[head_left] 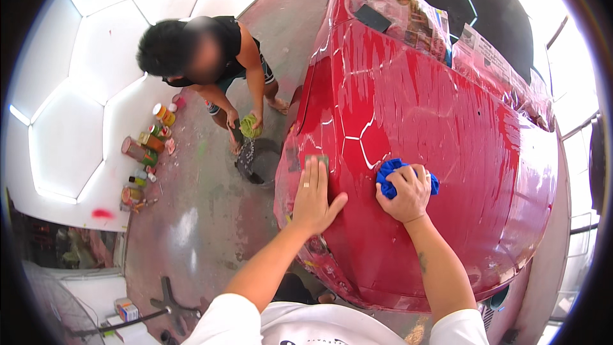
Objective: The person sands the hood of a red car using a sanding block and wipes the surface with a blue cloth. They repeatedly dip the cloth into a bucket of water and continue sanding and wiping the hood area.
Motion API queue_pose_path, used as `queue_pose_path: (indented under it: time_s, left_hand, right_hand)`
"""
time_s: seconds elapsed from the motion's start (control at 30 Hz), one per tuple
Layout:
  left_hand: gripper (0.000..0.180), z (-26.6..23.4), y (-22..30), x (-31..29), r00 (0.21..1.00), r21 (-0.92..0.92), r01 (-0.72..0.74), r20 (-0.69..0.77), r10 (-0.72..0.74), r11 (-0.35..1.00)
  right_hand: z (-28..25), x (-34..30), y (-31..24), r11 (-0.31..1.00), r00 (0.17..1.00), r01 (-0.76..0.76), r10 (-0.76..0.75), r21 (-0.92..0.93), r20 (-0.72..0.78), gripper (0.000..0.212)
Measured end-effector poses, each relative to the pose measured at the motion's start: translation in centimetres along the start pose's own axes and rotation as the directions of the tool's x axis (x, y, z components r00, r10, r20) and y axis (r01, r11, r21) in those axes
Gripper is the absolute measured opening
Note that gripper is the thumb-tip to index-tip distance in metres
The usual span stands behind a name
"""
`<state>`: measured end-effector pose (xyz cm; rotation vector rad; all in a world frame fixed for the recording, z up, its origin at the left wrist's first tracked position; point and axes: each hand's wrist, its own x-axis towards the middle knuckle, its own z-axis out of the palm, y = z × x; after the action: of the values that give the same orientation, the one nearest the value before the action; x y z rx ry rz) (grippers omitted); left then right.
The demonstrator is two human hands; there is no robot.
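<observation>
My left hand [313, 199] lies flat on the left side of the wet red car hood [421, 243]. Its fingers are stretched out and its thumb stands apart. Under the fingertips shows the edge of a small grey-green piece [324, 159], which looks like sandpaper; the fingers cover most of it. To the right, my right hand [408, 193] curls around a bunched blue cloth [389, 170] and presses it against the hood. Water streaks run over the paint around both hands.
Another person [217, 57] bends at the left, wringing a yellow-green cloth [250, 126] over a black bucket [262, 160]. Paint cans [137, 151] line the wall. Newspaper and plastic masking [415, 19] covers the windshield base, with dark sheets [372, 18] beside it. A black stand base [171, 306] is lower left.
</observation>
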<state>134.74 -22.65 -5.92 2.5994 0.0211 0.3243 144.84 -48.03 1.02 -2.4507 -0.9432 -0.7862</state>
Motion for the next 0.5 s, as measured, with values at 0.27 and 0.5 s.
queue_pose_path:
  time_s: [0.27,0.5]
  left_hand:
    - [0.099,-3.6,-9.8,29.3,0.996,-0.351,-0.064,-0.079,0.038,0.934]
    - [0.106,-1.1,-5.1,16.5,0.980,-0.272,-0.191,0.002,0.199,0.943]
  right_hand:
    - [1.0,0.8,-0.3,0.999,0.999,0.021,-0.019,-0.039,0.040,0.026]
    - [0.1,-0.2,0.6,0.989,0.991,-0.031,0.050,-0.147,0.126,0.027]
